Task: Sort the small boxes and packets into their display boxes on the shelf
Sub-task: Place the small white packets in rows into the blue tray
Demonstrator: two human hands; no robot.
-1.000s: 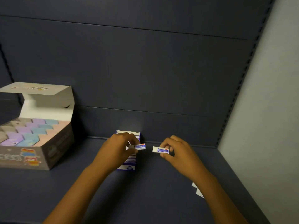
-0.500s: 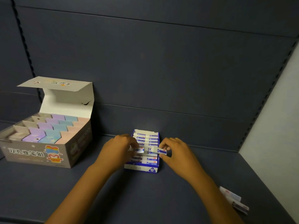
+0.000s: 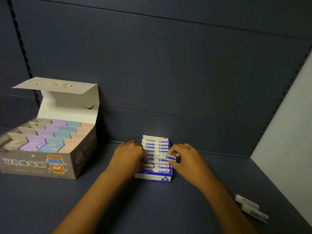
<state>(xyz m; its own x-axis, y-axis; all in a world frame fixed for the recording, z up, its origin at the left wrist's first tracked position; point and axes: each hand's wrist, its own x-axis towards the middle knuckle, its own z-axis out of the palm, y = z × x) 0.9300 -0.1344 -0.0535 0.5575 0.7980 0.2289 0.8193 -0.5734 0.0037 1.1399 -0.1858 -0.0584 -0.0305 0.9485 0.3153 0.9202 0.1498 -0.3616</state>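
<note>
White and blue, the small eraser packet (image 3: 170,157) is sitting pinched between the thumb and fingertips of the right hand (image 3: 186,159), hovering just over the right edge of the blue display box (image 3: 152,177). Its free end is pointing into the box, over the rows of matching packets; the held end is lying under the fingers. The left hand (image 3: 130,154) is curling over the box's left column, and whether it is pinching a packet I cannot tell. With the rows packed tight, the packet is likely to jam or tip neighbours if pushed in crooked. Right of the box, well apart, two loose packets (image 3: 249,207) are waiting; left of it, a grey display box (image 3: 50,166) is standing open.
</note>
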